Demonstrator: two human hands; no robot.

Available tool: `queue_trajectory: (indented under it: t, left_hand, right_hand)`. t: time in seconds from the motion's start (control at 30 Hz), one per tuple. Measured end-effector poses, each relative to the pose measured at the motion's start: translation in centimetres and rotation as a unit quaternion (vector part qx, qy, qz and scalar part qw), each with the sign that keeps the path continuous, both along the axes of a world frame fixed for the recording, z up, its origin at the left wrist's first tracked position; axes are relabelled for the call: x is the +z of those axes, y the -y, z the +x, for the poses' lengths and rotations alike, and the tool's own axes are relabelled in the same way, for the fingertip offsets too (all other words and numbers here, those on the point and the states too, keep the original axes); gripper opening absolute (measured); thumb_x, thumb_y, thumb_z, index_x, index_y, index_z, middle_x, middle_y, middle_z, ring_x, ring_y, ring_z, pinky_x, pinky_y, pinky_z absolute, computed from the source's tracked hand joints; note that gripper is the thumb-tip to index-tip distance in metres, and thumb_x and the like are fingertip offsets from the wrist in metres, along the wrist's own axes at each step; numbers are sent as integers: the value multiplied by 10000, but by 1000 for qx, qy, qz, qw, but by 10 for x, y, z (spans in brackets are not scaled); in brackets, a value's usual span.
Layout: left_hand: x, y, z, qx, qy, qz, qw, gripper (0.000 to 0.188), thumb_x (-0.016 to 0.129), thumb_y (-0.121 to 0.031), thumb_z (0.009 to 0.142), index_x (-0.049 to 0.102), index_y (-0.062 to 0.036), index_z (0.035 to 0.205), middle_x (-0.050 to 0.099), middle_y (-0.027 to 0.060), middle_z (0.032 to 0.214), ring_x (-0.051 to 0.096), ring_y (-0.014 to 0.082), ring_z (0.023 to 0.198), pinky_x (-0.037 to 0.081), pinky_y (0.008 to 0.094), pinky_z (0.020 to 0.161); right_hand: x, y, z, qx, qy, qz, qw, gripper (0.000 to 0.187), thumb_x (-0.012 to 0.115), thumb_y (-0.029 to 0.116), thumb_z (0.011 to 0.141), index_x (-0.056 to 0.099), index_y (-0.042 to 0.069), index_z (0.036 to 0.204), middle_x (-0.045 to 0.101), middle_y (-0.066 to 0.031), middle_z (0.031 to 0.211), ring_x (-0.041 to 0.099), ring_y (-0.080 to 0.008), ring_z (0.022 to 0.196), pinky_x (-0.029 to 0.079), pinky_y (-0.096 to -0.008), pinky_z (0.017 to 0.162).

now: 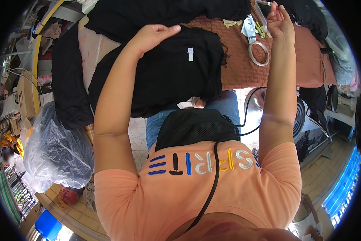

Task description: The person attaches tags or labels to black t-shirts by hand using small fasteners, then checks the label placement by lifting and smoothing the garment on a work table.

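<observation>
My left hand (155, 37) is at the upper edge of a black cloth garment (160, 76), thumb laid straight and the other fingers curled and partly hidden, closed on the cloth. A small white label (190, 54) shows on this garment, and loose threads hang along its right edge. At the far right, my right hand (280, 23) is raised with bent fingers, the thumb apart from them, and nothing clearly held. Beside it lie a yellow-green small cutter-like tool (260, 30), a white printed strip (249, 30) and a clear tape-like ring (259, 54).
A brown textured cloth (241, 76) covers the work surface. More black fabric (164, 12) lies at the back and drapes down the left side (68, 80). A clear plastic bag (62, 150) bulges at the left. A black cable (216, 164) runs down my shirt. A black fan-like object (300, 116) stands at right.
</observation>
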State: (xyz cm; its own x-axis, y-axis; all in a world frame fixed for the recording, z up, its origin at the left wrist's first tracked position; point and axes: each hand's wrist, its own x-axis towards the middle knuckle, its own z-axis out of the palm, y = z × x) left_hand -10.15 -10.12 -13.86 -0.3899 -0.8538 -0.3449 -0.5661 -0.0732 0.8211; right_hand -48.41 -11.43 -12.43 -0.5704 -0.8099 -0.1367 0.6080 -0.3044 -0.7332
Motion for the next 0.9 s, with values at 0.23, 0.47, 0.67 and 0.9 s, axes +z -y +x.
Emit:
queue_trajectory:
  t: [0.23, 0.47, 0.67, 0.9]
  left_hand:
    - [6, -3, 2, -180, 30, 118, 976, 528, 723, -409, 764, 657, 11, 1077, 656, 93, 1017, 586, 168, 990, 409, 269, 907]
    - [12, -22, -9, 28, -162, 157, 974, 389, 657, -306, 837, 639, -35, 1115, 590, 45, 1140, 505, 114, 1089, 330, 258, 970]
    - [11, -37, -6, 60, -207, 152, 965, 240, 603, -267, 874, 634, -43, 952, 630, 21, 982, 566, 110, 940, 422, 234, 868]
    - [51, -72, -10, 134, -246, 103, 954, 292, 630, -216, 856, 632, -7, 1060, 643, 57, 1019, 594, 138, 954, 446, 252, 857]
  right_hand:
    - [-13, 0, -30, 53, 42, -27, 997, 115, 628, 137, 877, 623, 53, 954, 666, -42, 840, 639, -131, 728, 496, -200, 575]
    - [-19, -47, 26, 175, -242, 32, 954, 173, 624, 189, 886, 646, 50, 986, 670, -15, 933, 603, -80, 734, 448, -221, 620]
    - [-11, -116, 93, 417, -384, 203, 798, 167, 674, 224, 838, 665, 87, 931, 613, -78, 1196, 637, -72, 741, 433, -198, 541]
    - [-27, -181, 143, 668, -210, 90, 708, 73, 691, 104, 837, 674, 56, 890, 667, -3, 872, 612, -72, 770, 510, -227, 657]
